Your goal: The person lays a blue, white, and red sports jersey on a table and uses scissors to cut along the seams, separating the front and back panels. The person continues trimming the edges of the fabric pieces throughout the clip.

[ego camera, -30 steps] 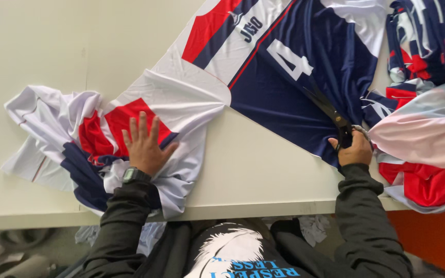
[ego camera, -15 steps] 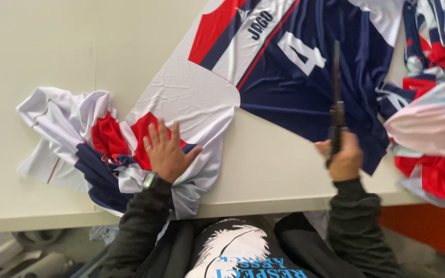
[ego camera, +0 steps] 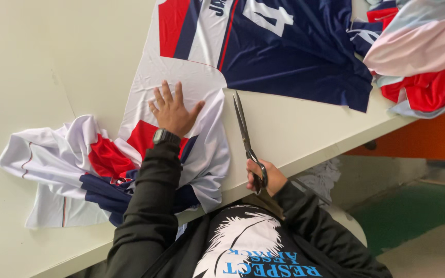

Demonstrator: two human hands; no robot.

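Observation:
My left hand lies flat, fingers spread, on the white part of a white, red and navy sports jersey spread across a pale table. A black watch sits on that wrist. My right hand grips the handles of long dark scissors at the table's front edge. The blades are nearly together and point away from me, just right of the jersey's white edge. The jersey's lower part is bunched up at my left.
A heap of red, pink, white and navy fabric lies at the table's far right corner. The table's front edge runs diagonally; beyond it are an orange panel and a green and grey floor.
My right hand has brought the scissors down and left, from over the navy panel to the jersey's white edge. My left hand has slid further up the fabric.

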